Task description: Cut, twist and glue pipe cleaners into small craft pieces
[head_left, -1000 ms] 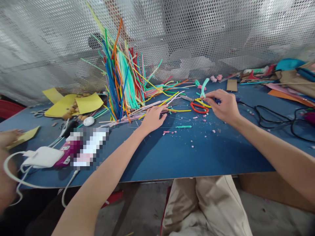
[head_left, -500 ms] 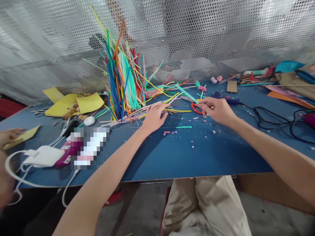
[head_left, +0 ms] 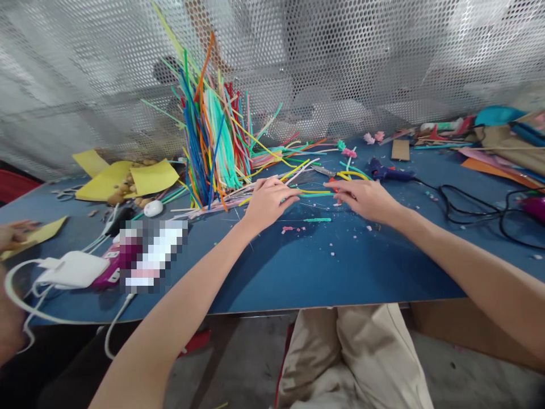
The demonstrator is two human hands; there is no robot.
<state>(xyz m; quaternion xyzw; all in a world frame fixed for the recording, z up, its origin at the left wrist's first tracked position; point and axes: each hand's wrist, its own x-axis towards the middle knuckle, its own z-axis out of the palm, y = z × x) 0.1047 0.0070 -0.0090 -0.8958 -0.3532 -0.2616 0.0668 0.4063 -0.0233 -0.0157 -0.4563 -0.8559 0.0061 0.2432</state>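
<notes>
A teal pipe cleaner (head_left: 317, 194) lies level between my two hands. Its left end is pinched in the fingers of my left hand (head_left: 270, 199), and its right end meets the fingertips of my right hand (head_left: 361, 197). Just below it, a short fuzzy teal piece (head_left: 318, 220) rests on the blue table (head_left: 272, 284). Scissors with red handles (head_left: 333, 183) are partly covered by my right hand, beside yellow pipe cleaners (head_left: 354, 175). A tall bundle of many-coloured pipe cleaners (head_left: 221, 142) stands behind my left hand.
A purple glue gun (head_left: 389, 171) with a black cord sits at the right. On the left are a blurred-out phone (head_left: 159, 255), a white charger (head_left: 76, 270), yellow paper (head_left: 155, 177) and another person's hand. Pink scraps dot the table.
My right hand has moved slightly left and down. The teal pipe cleaner, slanted upward before, now lies level and reaches my left hand.
</notes>
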